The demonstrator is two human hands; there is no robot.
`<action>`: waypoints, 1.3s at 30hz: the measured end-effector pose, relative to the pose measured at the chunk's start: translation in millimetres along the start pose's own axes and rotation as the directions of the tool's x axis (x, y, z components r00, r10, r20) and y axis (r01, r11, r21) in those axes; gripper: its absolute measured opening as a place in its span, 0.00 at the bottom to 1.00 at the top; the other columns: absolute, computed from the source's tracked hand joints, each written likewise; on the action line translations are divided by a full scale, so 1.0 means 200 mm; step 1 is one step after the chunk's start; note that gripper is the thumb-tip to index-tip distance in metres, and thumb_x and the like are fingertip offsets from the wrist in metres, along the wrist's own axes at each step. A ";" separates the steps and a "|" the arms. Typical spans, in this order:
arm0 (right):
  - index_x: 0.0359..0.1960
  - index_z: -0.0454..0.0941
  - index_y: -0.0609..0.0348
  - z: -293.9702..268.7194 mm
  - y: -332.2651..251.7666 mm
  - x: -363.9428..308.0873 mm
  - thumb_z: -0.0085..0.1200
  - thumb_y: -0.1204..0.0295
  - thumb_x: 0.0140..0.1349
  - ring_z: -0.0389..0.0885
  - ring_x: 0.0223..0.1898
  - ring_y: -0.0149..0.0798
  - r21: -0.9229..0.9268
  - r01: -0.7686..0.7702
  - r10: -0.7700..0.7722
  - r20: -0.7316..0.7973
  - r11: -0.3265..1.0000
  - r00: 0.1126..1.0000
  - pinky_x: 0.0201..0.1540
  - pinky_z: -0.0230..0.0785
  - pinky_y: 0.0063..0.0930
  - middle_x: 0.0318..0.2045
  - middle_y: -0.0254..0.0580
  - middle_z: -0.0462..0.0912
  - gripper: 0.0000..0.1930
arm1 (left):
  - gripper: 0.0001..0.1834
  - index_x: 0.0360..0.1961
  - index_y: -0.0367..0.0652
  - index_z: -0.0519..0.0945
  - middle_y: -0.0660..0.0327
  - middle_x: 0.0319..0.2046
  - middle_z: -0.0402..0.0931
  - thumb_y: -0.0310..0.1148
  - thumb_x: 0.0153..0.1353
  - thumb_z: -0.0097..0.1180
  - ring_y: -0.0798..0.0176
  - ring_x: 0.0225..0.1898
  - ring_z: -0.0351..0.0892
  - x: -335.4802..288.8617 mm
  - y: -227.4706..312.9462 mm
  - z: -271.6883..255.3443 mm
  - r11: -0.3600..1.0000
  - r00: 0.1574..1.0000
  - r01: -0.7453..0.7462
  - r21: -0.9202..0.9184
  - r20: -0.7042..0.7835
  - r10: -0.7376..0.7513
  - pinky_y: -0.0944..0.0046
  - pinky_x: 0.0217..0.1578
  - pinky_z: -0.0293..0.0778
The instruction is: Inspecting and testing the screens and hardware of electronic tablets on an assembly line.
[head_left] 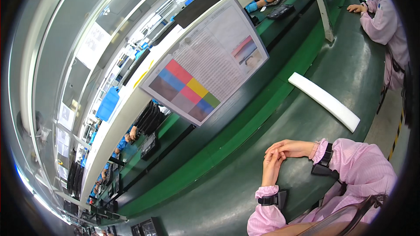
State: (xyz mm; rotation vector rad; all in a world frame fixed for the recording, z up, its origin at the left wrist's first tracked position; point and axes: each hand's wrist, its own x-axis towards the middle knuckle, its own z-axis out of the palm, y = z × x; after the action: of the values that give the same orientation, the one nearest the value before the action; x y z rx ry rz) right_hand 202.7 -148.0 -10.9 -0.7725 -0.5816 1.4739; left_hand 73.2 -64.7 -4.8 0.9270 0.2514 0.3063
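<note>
My left hand (271,167) and my right hand (294,149) rest against each other above the green work surface (245,179). The fingers of both are loosely stretched and overlap at the tips, so part of them is hidden. No object shows between them. Pink sleeves cover both forearms, and each wrist wears a black strap with a dark block. Beyond my right hand, apart from it, a long white foam-like strip (324,101) lies on the surface.
A framed sheet with coloured blocks (205,61) hangs ahead, over a green belt line. Dark parts (148,145) sit along that line, where people in blue sleeves work. At the far right, a person in pink (380,22) leans on the bench. Dark trays (146,227) lie at the bottom.
</note>
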 end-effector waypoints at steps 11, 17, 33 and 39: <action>0.51 0.73 0.63 -0.01 -0.02 0.01 0.52 0.74 0.59 0.70 0.25 0.21 -0.068 -0.041 0.042 0.013 0.997 0.999 0.28 0.65 0.14 0.40 0.35 0.79 0.18 | 0.19 0.54 0.36 0.70 0.65 0.30 0.70 0.36 0.66 0.47 0.71 0.35 0.69 0.00 0.02 0.03 0.994 0.999 0.032 0.108 0.014 -0.034 0.69 0.42 0.67; 0.51 0.73 0.64 0.02 -0.05 -0.01 0.50 0.77 0.56 0.71 0.24 0.21 -0.100 -0.017 0.022 0.049 0.995 0.999 0.28 0.65 0.13 0.40 0.35 0.78 0.19 | 0.18 0.53 0.38 0.71 0.65 0.29 0.70 0.36 0.66 0.47 0.70 0.34 0.69 -0.01 0.04 0.05 0.988 0.999 0.047 0.149 0.008 -0.049 0.70 0.42 0.67; 0.53 0.71 0.67 0.02 -0.05 0.00 0.45 0.81 0.54 0.71 0.24 0.22 -0.123 -0.032 0.040 0.063 0.992 0.997 0.29 0.66 0.13 0.40 0.38 0.77 0.21 | 0.17 0.51 0.39 0.72 0.66 0.27 0.69 0.37 0.66 0.46 0.71 0.32 0.68 -0.01 0.04 0.05 0.985 0.997 0.074 0.157 -0.008 -0.074 0.72 0.39 0.65; 0.53 0.70 0.67 0.00 -0.04 0.00 0.45 0.81 0.53 0.71 0.23 0.22 -0.131 -0.033 0.040 0.054 0.991 0.998 0.29 0.67 0.13 0.39 0.38 0.77 0.22 | 0.17 0.51 0.39 0.72 0.66 0.28 0.69 0.37 0.66 0.46 0.71 0.32 0.68 -0.01 0.04 0.06 0.987 0.997 0.069 0.145 0.012 -0.071 0.72 0.39 0.66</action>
State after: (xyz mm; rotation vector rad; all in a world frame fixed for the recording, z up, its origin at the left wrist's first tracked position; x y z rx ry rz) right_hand 208.4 -147.7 -5.6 -0.8493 -0.7155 1.5063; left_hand 74.8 -69.5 8.8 1.0606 0.2922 0.2173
